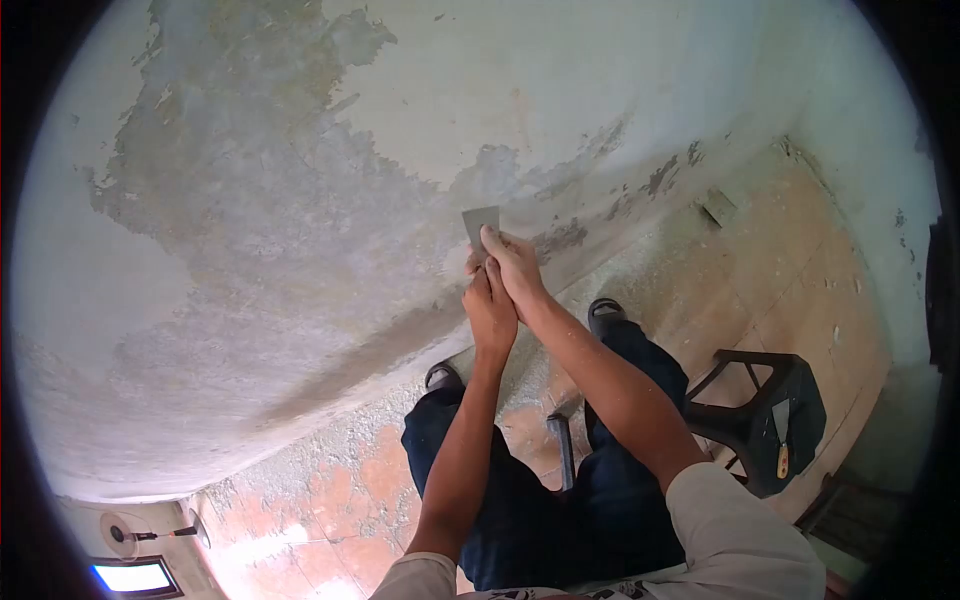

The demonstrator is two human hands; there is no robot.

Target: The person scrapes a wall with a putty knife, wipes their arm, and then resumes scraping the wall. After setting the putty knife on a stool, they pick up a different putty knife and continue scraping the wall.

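A grey metal scraper blade (pixel 481 222) lies against or just in front of the wall (pixel 270 200), whose paint has peeled off in large patches. My right hand (pixel 514 266) is wrapped round the scraper, its thumb on the lower part of the blade. Just below it, my left hand (pixel 490 308) is closed on the scraper's lower end, touching my right hand. The handle is hidden by my fingers.
At the right a black plastic stool (pixel 740 415) carries a putty knife (pixel 782 435). Paint flakes cover the tiled floor (pixel 350 500) along the wall's foot. A fan (pixel 118 535) shows at the lower left. Something small and flat (pixel 716 208) lies near the corner.
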